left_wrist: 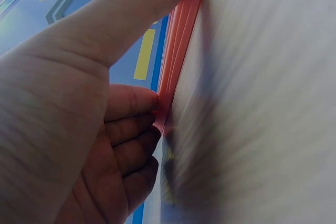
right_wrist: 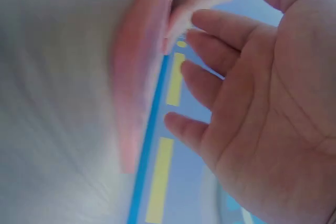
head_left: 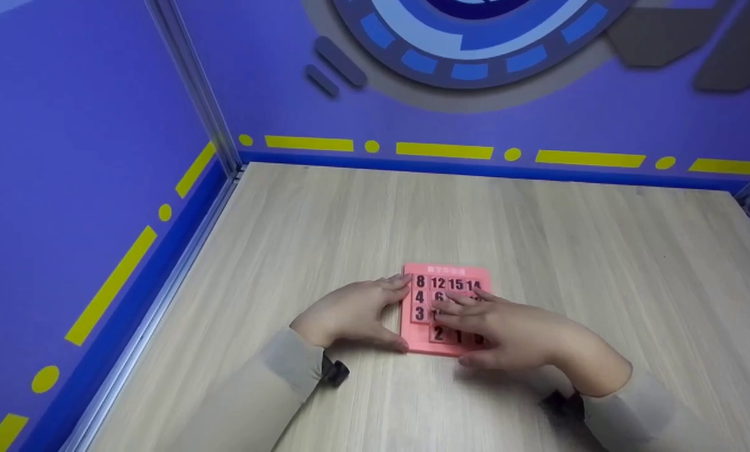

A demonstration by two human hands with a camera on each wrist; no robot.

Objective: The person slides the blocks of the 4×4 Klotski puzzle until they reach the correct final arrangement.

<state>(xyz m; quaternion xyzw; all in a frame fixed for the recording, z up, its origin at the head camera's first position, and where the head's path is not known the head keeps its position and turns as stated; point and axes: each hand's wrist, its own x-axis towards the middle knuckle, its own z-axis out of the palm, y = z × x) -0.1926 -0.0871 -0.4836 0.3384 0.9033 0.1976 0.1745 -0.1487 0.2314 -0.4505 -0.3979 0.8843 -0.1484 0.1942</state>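
Pale wood grain marks the surface [head_left: 406, 408], which runs back to blue-violet walls [head_left: 268, 94]. Nearest are two light sleeves [head_left: 243, 389], with a small black device [head_left: 335, 371] at the left wrist. The right hand [head_left: 513, 329] reaches over the right half of the puzzle [head_left: 420, 297], a pink number board lying flat on the surface, well apart from the walls. Its fingers [right_wrist: 202, 82] are extended and slightly apart above the tiles [head_left: 439, 284]; whether the tips press them is unclear. The left hand [head_left: 356, 311] braces the left edge, thumb at the lower corner, fingers toward the upper one, thumb and fingers well apart and clamped on nothing.

The puzzle looks light and stiff, likely plastic, and would probably skid if pushed from one side. Its rim [head_left: 415, 346] seems the best hold, at opposite edges, leaving the tiles free. These look flat and smooth, easier to slide under a fingertip than to pinch. One bare cell [head_left: 419, 333] shows at lower left, below 3 and beside 2.

Beyond, yellow marks [head_left: 444, 150] line the far wall's foot, under a round graphic [head_left: 469, 75].
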